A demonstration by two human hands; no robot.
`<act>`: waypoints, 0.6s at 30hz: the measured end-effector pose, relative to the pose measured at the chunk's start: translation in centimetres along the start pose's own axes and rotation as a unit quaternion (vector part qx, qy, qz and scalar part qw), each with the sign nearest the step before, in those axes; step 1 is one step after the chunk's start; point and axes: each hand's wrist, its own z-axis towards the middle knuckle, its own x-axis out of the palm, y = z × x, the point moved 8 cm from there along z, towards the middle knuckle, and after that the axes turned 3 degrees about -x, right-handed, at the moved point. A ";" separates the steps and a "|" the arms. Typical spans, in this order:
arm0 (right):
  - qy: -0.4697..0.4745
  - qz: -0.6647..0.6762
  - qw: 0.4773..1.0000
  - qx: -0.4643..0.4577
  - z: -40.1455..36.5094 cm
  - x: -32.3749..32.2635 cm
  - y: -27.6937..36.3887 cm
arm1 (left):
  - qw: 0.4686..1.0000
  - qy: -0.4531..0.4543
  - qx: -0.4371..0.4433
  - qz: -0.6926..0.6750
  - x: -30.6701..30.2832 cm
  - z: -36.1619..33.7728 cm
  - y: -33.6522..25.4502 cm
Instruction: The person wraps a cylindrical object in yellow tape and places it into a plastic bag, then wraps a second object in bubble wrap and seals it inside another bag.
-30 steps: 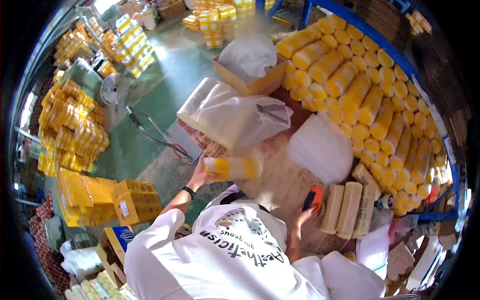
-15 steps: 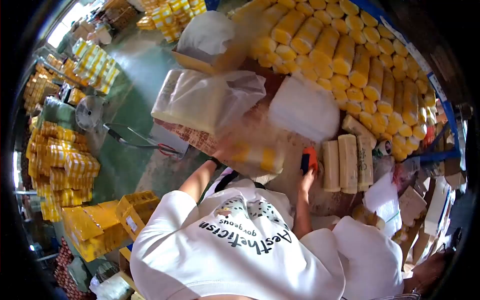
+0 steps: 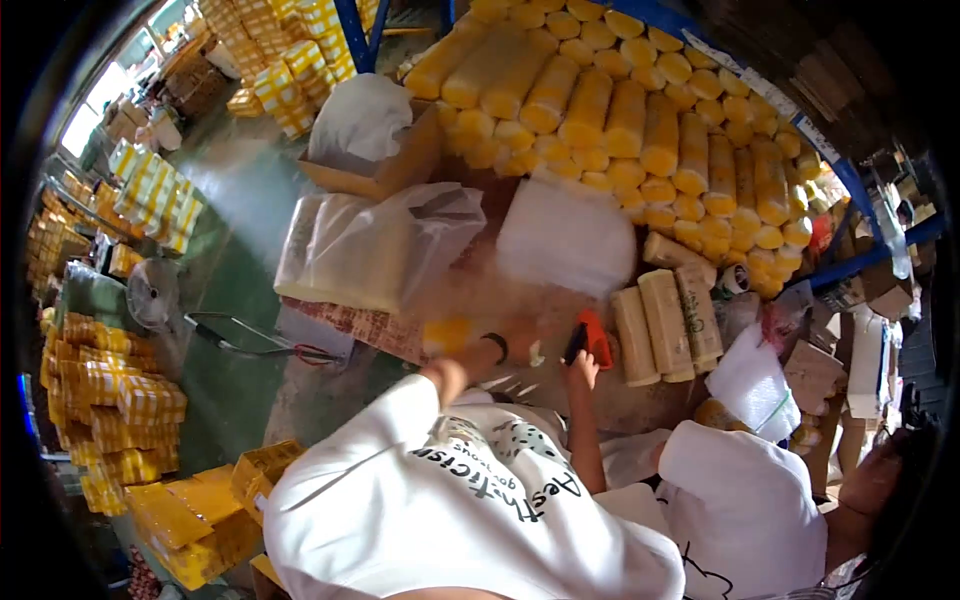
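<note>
Orange-and-black tool in right hand

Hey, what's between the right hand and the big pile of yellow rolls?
In the head view, first the orange tool held in the right hand, then the white sheeting.

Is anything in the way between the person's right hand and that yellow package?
Yes. The left hand, blurred, and its black wristband lie between the right hand, which holds an orange handheld tool, and the yellow package. Blur hides most of the package's outline.
</note>
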 end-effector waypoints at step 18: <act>0.147 0.412 0.806 -0.399 -10.7 -4.5 23.3 | 0.874 -0.307 -0.024 -0.377 -14.5 -20.4 7.4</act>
